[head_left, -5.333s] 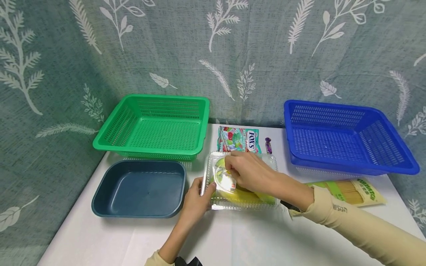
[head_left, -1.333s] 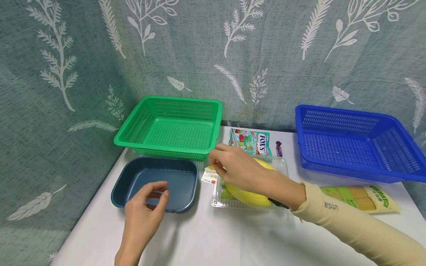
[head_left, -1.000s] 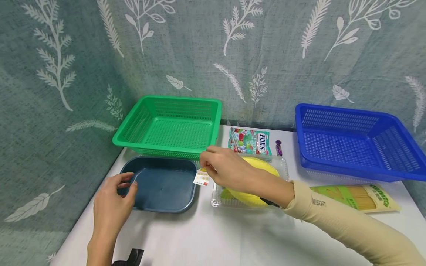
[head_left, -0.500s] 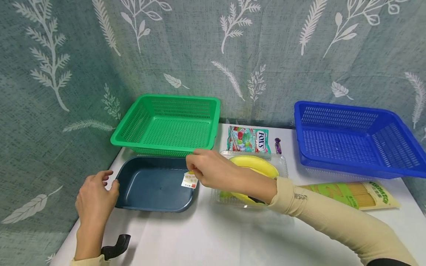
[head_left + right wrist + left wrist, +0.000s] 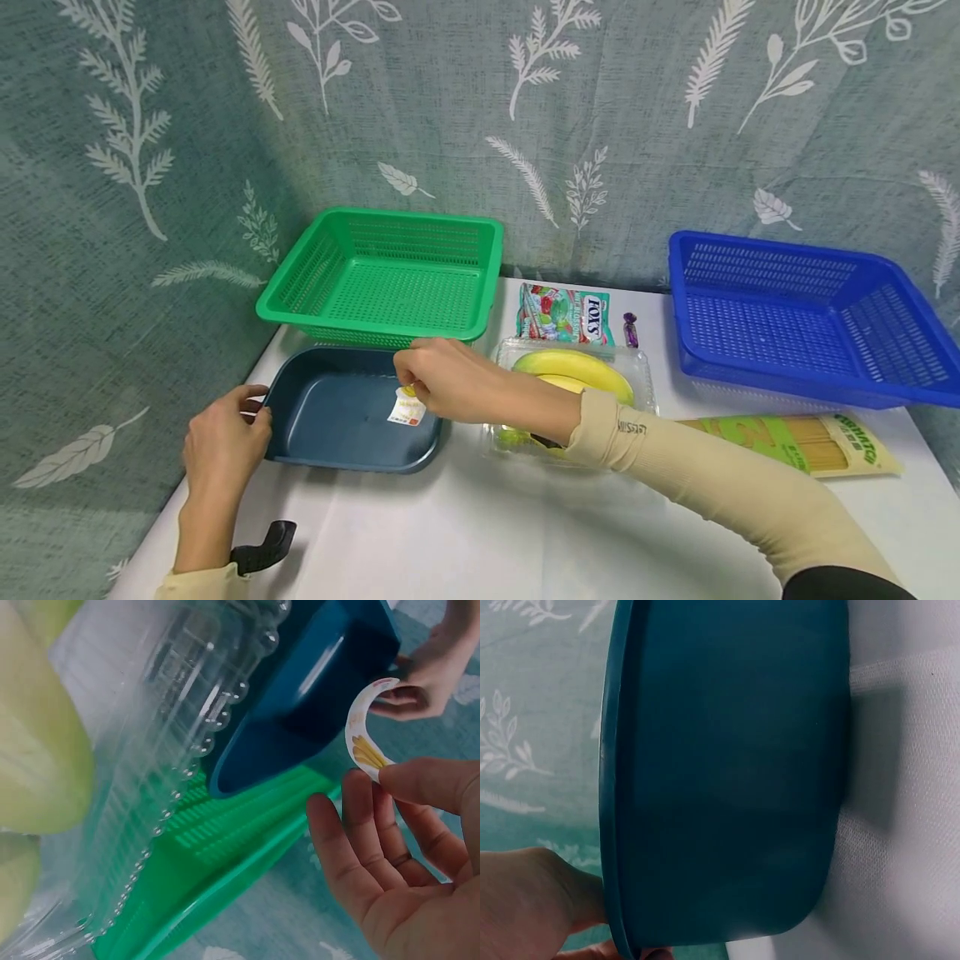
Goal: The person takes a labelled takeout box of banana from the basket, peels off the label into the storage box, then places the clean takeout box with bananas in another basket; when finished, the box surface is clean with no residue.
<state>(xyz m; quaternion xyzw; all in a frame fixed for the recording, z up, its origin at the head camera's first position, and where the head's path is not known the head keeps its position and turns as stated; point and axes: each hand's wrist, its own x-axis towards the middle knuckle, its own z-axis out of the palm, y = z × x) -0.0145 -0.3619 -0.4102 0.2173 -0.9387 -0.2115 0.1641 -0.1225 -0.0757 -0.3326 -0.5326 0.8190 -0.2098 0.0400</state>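
Observation:
My right hand (image 5: 450, 379) pinches a small white label (image 5: 407, 408) between thumb and forefinger above the dark blue basin (image 5: 322, 421). In the right wrist view the label (image 5: 360, 739) curls over and shows yellow bananas printed on it. At the basin's left end, my left hand (image 5: 225, 437) grips the rim. The left wrist view shows the basin's outer wall (image 5: 727, 772), with fingers (image 5: 536, 900) at its edge. A clear plastic container (image 5: 648, 377) with bananas (image 5: 573, 367) sits under my right forearm, which partly hides it.
Behind the basin stands a green basket (image 5: 390, 292); a blue basket (image 5: 765, 333) is at the back right. Between them lie a FOX'S candy bag (image 5: 564, 314) and a purple wrapped candy (image 5: 631, 330). A pack of noodles (image 5: 810, 442) lies at the right, partly behind my sleeve.
The label, on the container's lid at first, has come off and moved left over the basin in my right hand. My left hand left the container and now grips the basin's rim.

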